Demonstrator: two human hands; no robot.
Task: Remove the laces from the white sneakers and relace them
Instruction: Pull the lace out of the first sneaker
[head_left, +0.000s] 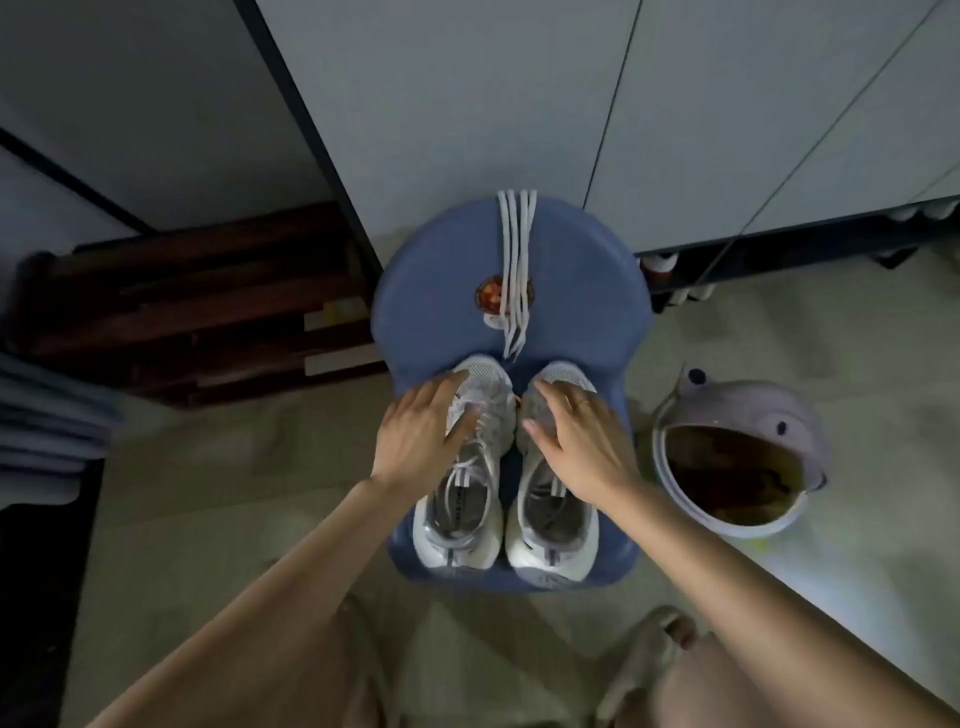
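both hands lay flat with fingers spread: left hand (423, 431) on the laced left shoe (462, 467), right hand (576, 431) on the right shoe (556, 514), both on a blue chair (426, 291). loose laces (515, 270) lay beyond, so relacing the right shoe seemed next, needing a pinch on a lace end.

Right hand (574, 436) hides right sneaker (553, 514) lacing; chair (415, 291) sticker (491, 296) too blurred to read

Lighting: dim, cool, even; no glare. Brightest patch: floor (810, 561) at right. Soft shadows under cabinets (727, 104). Image soft throughout, slight motion blur. Wide-angle bending at edges; corners darker.
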